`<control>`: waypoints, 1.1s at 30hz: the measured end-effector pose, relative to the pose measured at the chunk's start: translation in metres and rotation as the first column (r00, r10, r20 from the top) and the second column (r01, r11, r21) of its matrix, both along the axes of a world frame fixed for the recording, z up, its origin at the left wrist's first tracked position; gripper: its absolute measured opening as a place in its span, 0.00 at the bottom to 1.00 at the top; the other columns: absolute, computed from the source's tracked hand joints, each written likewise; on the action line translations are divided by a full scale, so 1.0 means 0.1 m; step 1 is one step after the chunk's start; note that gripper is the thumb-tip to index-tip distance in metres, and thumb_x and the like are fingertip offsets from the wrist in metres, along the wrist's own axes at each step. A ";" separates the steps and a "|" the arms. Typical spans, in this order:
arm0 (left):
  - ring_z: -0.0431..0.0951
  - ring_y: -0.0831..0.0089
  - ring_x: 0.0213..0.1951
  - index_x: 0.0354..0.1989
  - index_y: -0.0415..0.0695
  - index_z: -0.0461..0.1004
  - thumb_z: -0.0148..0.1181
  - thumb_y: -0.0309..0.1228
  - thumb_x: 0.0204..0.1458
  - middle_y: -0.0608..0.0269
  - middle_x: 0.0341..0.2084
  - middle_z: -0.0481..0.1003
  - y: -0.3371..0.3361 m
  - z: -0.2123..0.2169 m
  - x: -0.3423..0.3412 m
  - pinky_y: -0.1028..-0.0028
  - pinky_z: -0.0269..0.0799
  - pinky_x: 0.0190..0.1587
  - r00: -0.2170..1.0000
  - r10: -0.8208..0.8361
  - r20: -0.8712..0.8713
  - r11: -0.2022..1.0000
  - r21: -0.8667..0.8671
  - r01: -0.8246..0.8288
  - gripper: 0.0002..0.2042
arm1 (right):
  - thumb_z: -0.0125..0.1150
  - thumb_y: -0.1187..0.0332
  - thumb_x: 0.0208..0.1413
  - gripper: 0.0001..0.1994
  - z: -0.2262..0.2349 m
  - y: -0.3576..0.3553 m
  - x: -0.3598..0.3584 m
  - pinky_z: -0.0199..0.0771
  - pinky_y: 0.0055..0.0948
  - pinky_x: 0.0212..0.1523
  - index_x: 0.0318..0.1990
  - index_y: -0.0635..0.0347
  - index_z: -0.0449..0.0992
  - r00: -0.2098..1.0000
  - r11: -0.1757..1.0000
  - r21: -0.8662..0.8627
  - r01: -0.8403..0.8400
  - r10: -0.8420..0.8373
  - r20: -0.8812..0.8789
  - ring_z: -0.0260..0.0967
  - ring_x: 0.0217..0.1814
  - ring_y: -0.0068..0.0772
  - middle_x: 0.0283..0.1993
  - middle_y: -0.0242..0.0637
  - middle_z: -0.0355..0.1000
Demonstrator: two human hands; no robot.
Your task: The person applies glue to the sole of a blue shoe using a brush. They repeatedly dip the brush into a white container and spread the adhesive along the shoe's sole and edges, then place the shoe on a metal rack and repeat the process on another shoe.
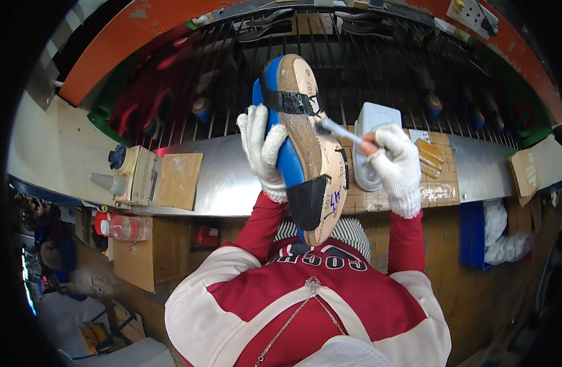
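My left hand point(262, 147), in a white knit glove, grips the side of a sandal upper on a blue shoe last point(289, 164). Its underside faces up, showing a tan insole board point(331, 160), a brown cork-like strip and black straps point(308, 199) folded over the edges. In my right hand point(397, 165), gloved with bare fingertips, is a brush with a pale handle point(342, 131). The brush's dark tip meets the underside near the middle, by the upper black strap. Just beyond the brush stands a white plastic container point(379, 115), partly hidden by my right hand.
A dark rod rack point(226, 116) holding several shoes spans the far side. On the metal bench lie cardboard point(443, 183), a yellowish block point(431, 158) and a brown board point(178, 180). A holder with a nozzle bottle point(107, 182) stands left. A blue crate point(472, 235) sits lower right.
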State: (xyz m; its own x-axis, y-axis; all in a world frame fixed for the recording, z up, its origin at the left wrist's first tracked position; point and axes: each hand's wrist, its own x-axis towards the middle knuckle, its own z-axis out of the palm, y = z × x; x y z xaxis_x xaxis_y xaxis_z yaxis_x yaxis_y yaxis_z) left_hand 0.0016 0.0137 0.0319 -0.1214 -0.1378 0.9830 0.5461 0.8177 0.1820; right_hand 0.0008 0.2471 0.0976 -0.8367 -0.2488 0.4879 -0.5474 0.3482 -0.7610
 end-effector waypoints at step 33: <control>0.70 0.50 0.63 0.52 0.60 0.77 0.70 0.39 0.47 0.55 0.59 0.73 -0.16 -0.27 0.01 0.43 0.51 0.69 0.949 0.246 0.199 0.969 -0.014 -0.248 0.21 | 0.68 0.72 0.56 0.07 -0.34 -0.21 0.54 0.66 0.26 0.37 0.39 0.67 0.82 0.971 0.983 -0.127 0.132 -0.102 0.216 0.65 0.37 0.26 0.37 0.34 0.70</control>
State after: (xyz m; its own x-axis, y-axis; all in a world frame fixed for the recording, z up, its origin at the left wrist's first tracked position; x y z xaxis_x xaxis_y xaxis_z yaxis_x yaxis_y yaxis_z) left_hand 0.0029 -0.0022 0.0054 -0.2742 -0.1989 0.9409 0.2795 0.9197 0.2759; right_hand 0.0551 0.2261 0.0635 -0.9426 -0.0853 0.3229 -0.3336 0.2826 -0.8994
